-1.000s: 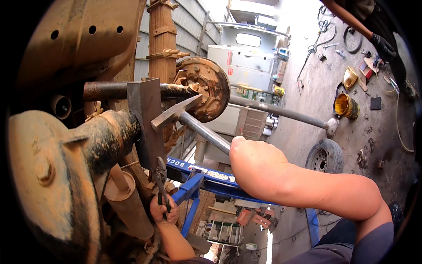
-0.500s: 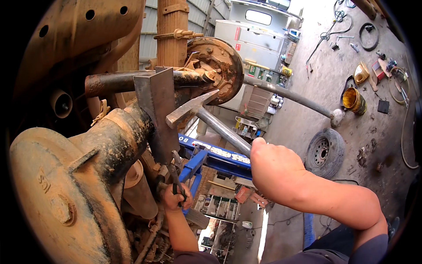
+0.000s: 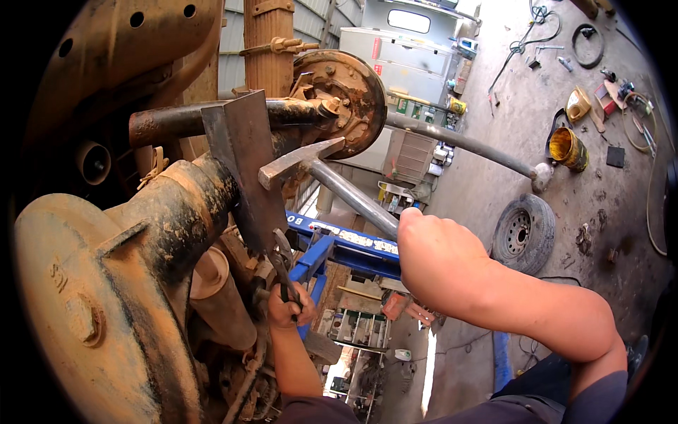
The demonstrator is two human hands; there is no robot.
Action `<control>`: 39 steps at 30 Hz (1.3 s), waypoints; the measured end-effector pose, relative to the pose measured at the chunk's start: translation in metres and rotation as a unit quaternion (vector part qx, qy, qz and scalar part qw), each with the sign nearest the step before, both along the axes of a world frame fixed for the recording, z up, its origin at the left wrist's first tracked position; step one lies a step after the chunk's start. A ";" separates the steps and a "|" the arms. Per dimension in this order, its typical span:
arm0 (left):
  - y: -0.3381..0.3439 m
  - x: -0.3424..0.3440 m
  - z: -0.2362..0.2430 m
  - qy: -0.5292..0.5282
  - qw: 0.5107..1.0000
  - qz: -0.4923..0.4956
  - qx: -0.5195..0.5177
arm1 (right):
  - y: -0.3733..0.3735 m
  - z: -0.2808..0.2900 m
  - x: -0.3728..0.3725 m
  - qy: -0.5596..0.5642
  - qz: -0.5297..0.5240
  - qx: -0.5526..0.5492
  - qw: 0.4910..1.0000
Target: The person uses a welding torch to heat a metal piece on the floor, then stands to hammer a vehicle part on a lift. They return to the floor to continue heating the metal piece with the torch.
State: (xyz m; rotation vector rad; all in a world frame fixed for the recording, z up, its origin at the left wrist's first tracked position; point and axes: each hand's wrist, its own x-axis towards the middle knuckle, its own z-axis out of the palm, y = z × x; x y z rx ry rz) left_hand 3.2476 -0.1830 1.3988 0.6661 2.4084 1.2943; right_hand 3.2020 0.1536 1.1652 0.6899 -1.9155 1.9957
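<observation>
My right hand (image 3: 441, 258) is closed round the metal handle of a hammer (image 3: 359, 202). Its head, tapering to a point at one end, lies in front of or close to the edge of a bent steel plate (image 3: 246, 159); whether they touch I cannot tell. Below, my left hand (image 3: 291, 309) grips a pair of pliers (image 3: 283, 258) with dark handles, their jaws at the plate's lower end. The plate stands upright against a rusty, mud-stained axle housing (image 3: 180, 201), beside a dark pipe (image 3: 169, 124).
A round brake backing plate (image 3: 357, 102) sits behind the hammer. A blue steel frame (image 3: 346, 244) crosses below. A long grey bar (image 3: 459, 145) reaches right. On the floor are a wheel (image 3: 522, 234), a yellow-stained bucket (image 3: 568, 149), hoses and tools.
The whole view has shifted slightly, so most things sit higher. My left hand and the pliers' handles have moved a little right relative to the axle. Both hands keep their holds.
</observation>
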 end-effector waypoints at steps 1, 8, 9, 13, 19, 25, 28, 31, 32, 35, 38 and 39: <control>0.000 -0.001 0.001 0.004 1.000 -0.004 -0.006 | -0.001 -0.001 0.001 0.000 -0.005 -0.002 1.000; -0.011 -0.011 0.032 0.035 0.996 -0.014 -0.078 | -0.011 0.005 0.010 -0.040 0.025 -0.009 0.999; -0.013 -0.011 0.037 0.039 0.995 -0.016 -0.087 | -0.012 0.005 0.013 -0.039 0.029 -0.016 0.999; -0.016 -0.010 0.053 0.081 0.988 -0.001 -0.132 | -0.024 0.007 0.020 -0.044 0.002 -0.031 0.999; -0.011 -0.019 0.061 0.116 0.978 -0.030 -0.169 | -0.040 0.008 0.025 -0.046 -0.025 -0.045 0.998; -0.021 -0.033 0.050 0.114 0.981 -0.069 -0.138 | -0.057 0.008 0.024 -0.033 -0.100 -0.040 0.994; -0.018 -0.032 0.050 0.108 0.979 -0.097 -0.142 | -0.060 0.010 0.032 -0.023 -0.144 -0.034 0.989; -0.017 -0.030 0.046 0.101 0.982 -0.095 -0.127 | -0.071 0.012 0.028 -0.019 -0.176 -0.025 0.984; -0.016 -0.029 0.046 0.099 0.981 -0.108 -0.127 | -0.072 0.013 0.030 -0.013 -0.201 -0.021 0.979; -0.013 -0.029 0.045 0.069 0.982 -0.139 -0.105 | -0.075 0.020 0.041 -0.026 -0.254 -0.008 0.967; -0.014 -0.034 0.045 0.041 0.983 -0.164 -0.073 | -0.084 0.021 0.045 -0.037 -0.307 -0.009 0.951; -0.019 -0.032 0.047 0.018 0.985 -0.161 -0.053 | -0.088 0.025 0.050 -0.053 -0.326 -0.008 0.944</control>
